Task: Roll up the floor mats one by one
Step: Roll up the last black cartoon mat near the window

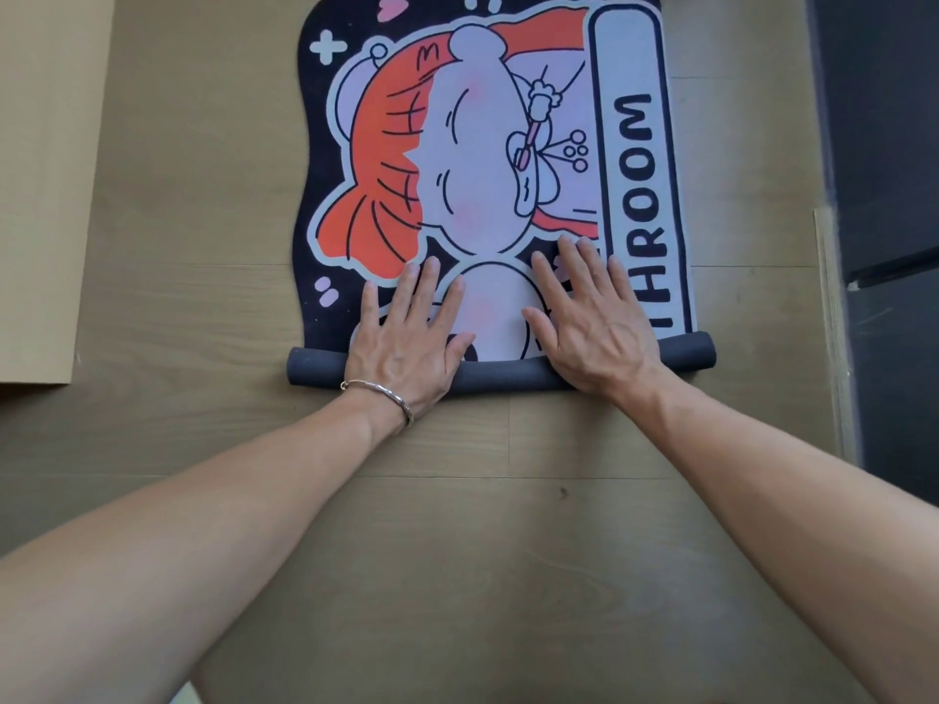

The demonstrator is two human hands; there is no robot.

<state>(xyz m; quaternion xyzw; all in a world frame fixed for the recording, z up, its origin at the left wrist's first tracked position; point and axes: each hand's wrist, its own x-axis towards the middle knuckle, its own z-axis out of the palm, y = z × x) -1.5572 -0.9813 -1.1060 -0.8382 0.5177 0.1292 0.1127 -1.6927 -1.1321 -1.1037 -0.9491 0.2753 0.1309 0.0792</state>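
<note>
Floor mat [482, 144] on wood floor [457, 500], rolled end under flat, spread left hand [406, 348] and right hand [594, 332]; tan board [35, 195] left.

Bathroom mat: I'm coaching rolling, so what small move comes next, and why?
Probably push both palms forward a turn: the left hand and right hand lie flat across the dark rolled edge, and most of the bathroom mat lies unrolled.

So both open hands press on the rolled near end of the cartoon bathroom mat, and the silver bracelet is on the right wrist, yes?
Not quite: the head view shows the silver bracelet on the left wrist. The rest holds: left hand and right hand press open on the rolled end of the bathroom mat.
</note>
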